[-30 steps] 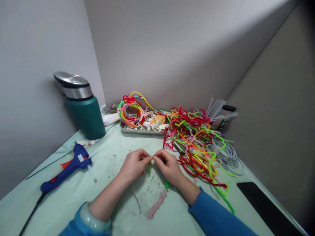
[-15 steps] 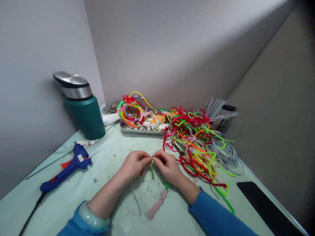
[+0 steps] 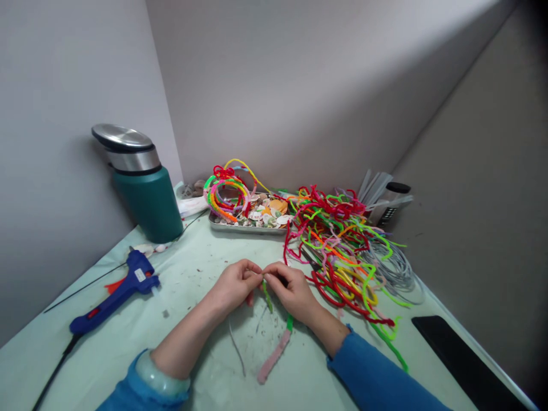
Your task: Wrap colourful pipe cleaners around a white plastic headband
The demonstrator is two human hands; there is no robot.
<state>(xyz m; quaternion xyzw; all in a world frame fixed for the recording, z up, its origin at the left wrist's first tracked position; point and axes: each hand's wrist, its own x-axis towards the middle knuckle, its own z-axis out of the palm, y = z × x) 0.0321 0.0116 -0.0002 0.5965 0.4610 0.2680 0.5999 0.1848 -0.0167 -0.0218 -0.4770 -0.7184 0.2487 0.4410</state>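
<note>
My left hand (image 3: 233,285) and my right hand (image 3: 291,288) meet at the middle of the table, fingertips pinched together on a short green pipe cleaner (image 3: 268,297) that hangs down between them. Its lower end tilts to the right. Under my right wrist a green bit joins a pink fuzzy pipe cleaner (image 3: 274,357) lying on the pale green table cover (image 3: 197,268). Both sleeves are blue, and a pale bangle (image 3: 162,374) sits on my left wrist.
A heap of coloured pipe cleaners (image 3: 342,245) lies right of my hands, with grey wire coils (image 3: 396,268) beyond. A metal tray (image 3: 246,220) of shells holds coloured loops. A blue glue gun (image 3: 115,294) and a green flask (image 3: 143,188) stand at left. A black slab (image 3: 462,359) lies at right.
The hanging end of the green pipe cleaner has swung from straight down toward the right. My fingertips shifted slightly; the hands stayed in place.
</note>
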